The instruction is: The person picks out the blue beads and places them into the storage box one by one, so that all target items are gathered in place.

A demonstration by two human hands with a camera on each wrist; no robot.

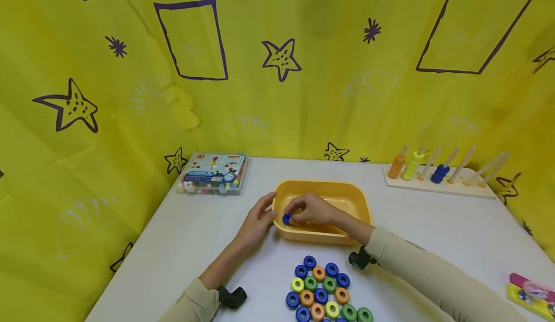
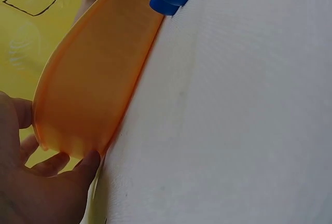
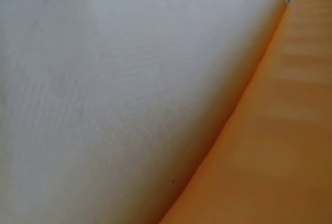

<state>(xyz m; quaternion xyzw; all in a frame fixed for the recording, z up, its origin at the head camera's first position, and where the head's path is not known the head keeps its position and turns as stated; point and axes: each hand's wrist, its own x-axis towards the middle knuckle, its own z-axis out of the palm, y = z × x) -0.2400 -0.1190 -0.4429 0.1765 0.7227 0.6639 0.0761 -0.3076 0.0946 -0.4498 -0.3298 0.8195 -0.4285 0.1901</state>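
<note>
A hand could pass between the yellow tub [image 1: 318, 238] and peg rack [image 1: 459, 189]. The right forearm [image 1: 353, 226] blocks the tub's near right corner; loose rings [image 1: 316, 297] crowd the front.

beige sleeves [image 1: 433, 270] behind left hand [image 1: 254, 223] and right hand [image 1: 313, 209], dark marking [image 1: 415, 245] on right one, black wrist devices [image 1: 234, 299].

Head view bright and clear, soft light all over; yellow cloth [image 1: 243, 102] bright, small shine inside tray [image 1: 347, 206], faint shadow by right sleeve [image 1: 438, 276]. Left wrist view darker, table [image 2: 233, 105] dull grey. Right wrist view dim, blurry, tray wall fuzzy, dark shade along slanting edge
</note>
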